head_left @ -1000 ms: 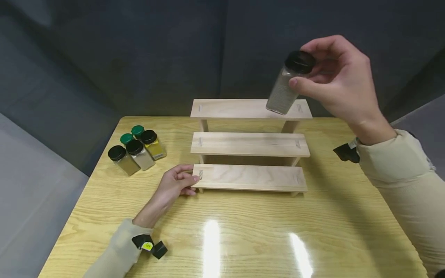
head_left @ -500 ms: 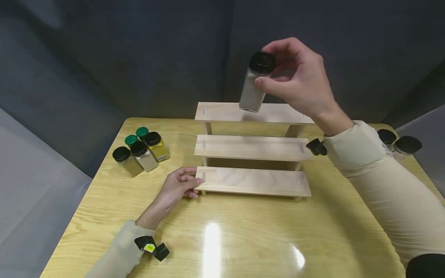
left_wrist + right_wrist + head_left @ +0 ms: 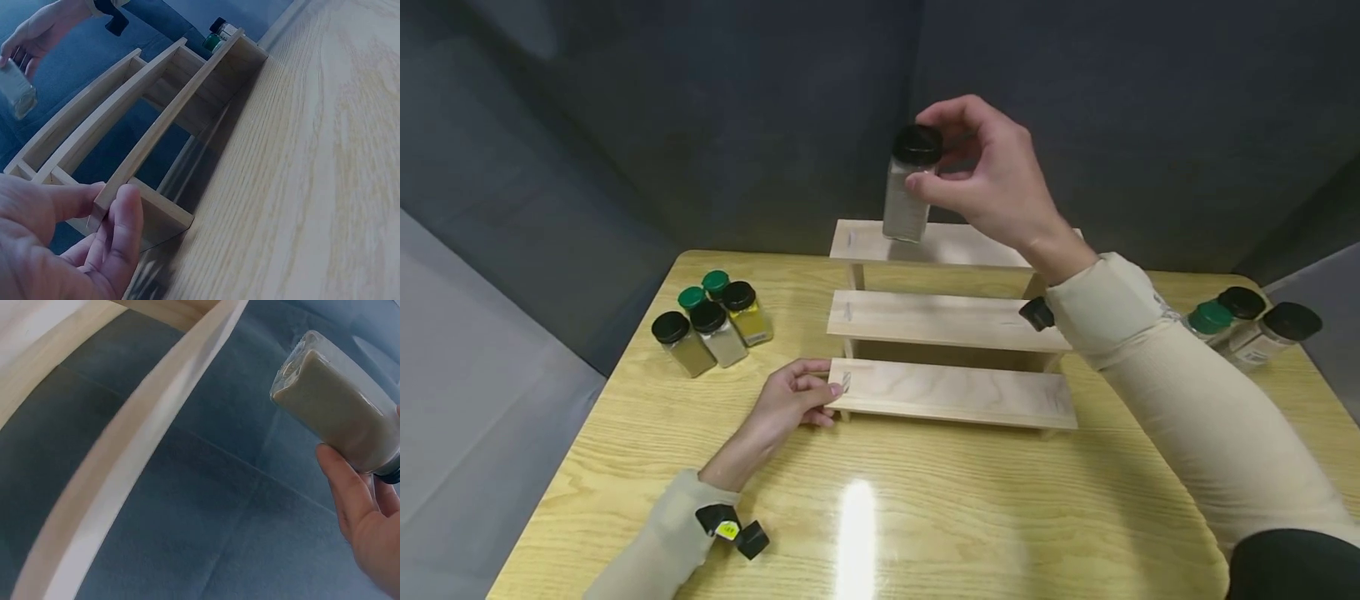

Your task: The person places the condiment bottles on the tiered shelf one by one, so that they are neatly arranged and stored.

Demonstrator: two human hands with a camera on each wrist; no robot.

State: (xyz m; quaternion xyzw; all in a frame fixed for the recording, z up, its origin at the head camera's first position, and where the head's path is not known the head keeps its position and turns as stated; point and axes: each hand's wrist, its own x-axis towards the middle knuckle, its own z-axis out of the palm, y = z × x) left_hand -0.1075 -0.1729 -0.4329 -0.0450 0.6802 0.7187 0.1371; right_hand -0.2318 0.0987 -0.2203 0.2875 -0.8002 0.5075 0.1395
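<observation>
A three-tier wooden rack (image 3: 955,393) stands on the table. My left hand (image 3: 786,398) pinches the left end of its lowest shelf, thumb on top and fingers below, as the left wrist view shows too. My right hand (image 3: 996,179) grips a clear square spice jar (image 3: 904,207) near its black cap. The jar hangs over the left part of the top shelf (image 3: 970,244), almost upright, its base overlapping that shelf in the head view. Greyish-brown powder fills much of the jar (image 3: 340,409) in the right wrist view.
Several spice jars (image 3: 724,343) with black and green caps cluster on the table left of the rack. More jars (image 3: 1258,346) stand at the right, beyond my right sleeve (image 3: 1180,367). A dark curtain (image 3: 775,125) hangs behind the table (image 3: 760,517).
My right hand has carried the jar leftward over the top shelf, and the jar has turned more upright. Jars at the right have come into view. My left hand keeps its grip on the rack.
</observation>
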